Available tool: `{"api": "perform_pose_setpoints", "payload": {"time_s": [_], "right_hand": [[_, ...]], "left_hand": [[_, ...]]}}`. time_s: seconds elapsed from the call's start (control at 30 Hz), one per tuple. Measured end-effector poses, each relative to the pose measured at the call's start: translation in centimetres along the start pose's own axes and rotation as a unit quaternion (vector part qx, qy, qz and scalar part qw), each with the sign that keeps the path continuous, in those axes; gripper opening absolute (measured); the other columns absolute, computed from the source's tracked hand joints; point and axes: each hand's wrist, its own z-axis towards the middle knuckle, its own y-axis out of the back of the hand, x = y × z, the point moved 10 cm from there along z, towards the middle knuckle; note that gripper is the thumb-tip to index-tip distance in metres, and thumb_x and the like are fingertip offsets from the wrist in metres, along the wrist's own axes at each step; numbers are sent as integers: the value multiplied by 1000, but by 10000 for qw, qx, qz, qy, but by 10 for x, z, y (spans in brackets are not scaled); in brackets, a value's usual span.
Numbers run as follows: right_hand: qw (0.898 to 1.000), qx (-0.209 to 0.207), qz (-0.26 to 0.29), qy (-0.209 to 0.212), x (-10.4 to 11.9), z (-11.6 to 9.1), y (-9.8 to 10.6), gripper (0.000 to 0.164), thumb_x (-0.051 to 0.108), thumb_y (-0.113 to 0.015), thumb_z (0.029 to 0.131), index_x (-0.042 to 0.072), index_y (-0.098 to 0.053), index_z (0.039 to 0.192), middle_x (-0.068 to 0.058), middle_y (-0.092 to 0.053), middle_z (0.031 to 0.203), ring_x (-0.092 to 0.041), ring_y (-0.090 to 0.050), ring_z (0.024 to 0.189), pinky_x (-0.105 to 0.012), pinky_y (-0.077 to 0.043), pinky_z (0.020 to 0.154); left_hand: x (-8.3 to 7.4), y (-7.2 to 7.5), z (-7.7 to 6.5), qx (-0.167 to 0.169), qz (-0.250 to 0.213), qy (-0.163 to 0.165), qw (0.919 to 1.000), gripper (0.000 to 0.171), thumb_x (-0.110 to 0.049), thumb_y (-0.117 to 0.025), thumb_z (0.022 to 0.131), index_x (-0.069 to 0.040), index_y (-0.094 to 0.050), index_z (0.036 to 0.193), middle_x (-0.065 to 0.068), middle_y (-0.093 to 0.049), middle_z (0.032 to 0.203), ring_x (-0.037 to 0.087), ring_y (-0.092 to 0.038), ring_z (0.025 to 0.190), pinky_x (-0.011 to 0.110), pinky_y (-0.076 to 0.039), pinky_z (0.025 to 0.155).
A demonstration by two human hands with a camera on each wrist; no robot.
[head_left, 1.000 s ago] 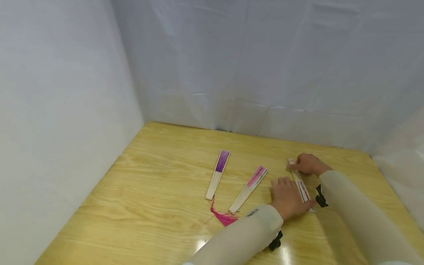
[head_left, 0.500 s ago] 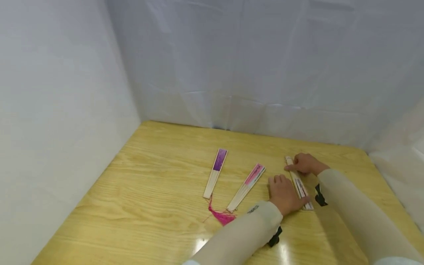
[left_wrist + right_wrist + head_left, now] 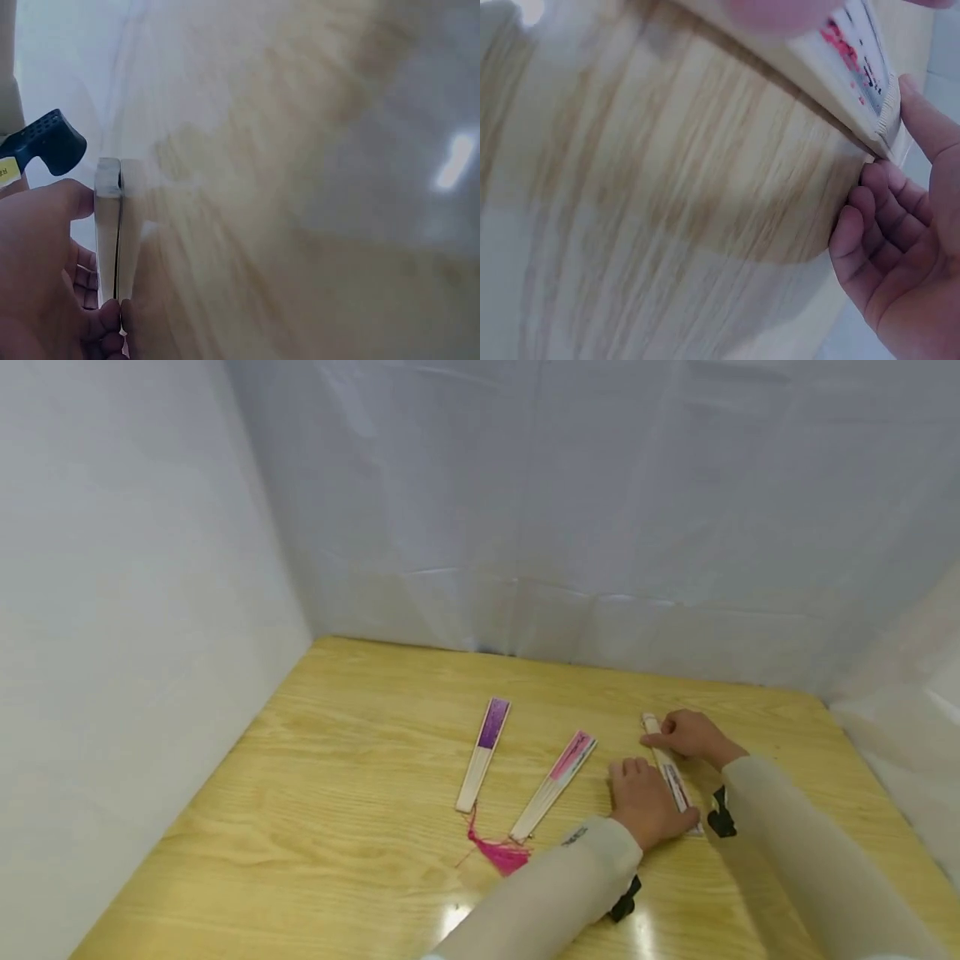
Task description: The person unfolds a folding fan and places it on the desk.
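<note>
Both hands are on a folded, pale-ribbed folding fan [image 3: 671, 775] with a printed strip, lying at the right of the table. At its near end, my left hand [image 3: 647, 802] holds it between thumb and fingers; the thumb presses the end face, as the right wrist view shows. My right hand [image 3: 696, 733] pinches the far, ribbed end. In the right wrist view the fan's printed leaf [image 3: 855, 52] carries red and black marks, and my left hand [image 3: 911, 262] has curled fingers beside its corner. Part of the fan is hidden by my hands.
A folded purple fan [image 3: 483, 756] with a pink tassel [image 3: 504, 856] lies left of a folded pink-and-white fan [image 3: 553, 787]. All rest on the wood-grain table [image 3: 337, 760]. A pale sheet [image 3: 562, 527] hangs behind its back edge.
Both hands stay on the same fan with only slight finger shifts. Its visible face looks narrower than half a second ago. The other fans lie still; the head view has shifted slightly.
</note>
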Motion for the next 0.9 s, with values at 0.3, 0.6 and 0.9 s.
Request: {"api": "perform_pose_setpoints", "payload": {"time_s": [0.3,0.6,0.9], "right_hand": [[9978,126,339,-551,-4,-7,0,46,40,-69,88,13,-55,54,1,-51,48,-13,-45,44,-29,-41,47],[9924,321,666,-983,-8,-17,4,45,35,-69,89,9,-60,54,-1,-53,48,-14,-47,44,-31,-45,49],[9835,329,1273,-1239,-4,-18,16,45,31,-65,90,12,-55,51,1,-49,46,-12,-43,43,-31,-45,51]], "left_hand": [[-11,1,-2,83,151,-244,9996,72,-81,-39,83,-22,-63,116,-2,-57,110,17,-46,96,37,-33,87],[-8,-3,2,204,50,-289,9994,69,-81,-45,80,-20,-66,105,-2,-57,104,17,-46,92,36,-31,81],[4,2,3,284,-454,-365,9979,61,-77,-55,79,-19,-64,97,-3,-57,101,16,-48,92,36,-33,81]]}}
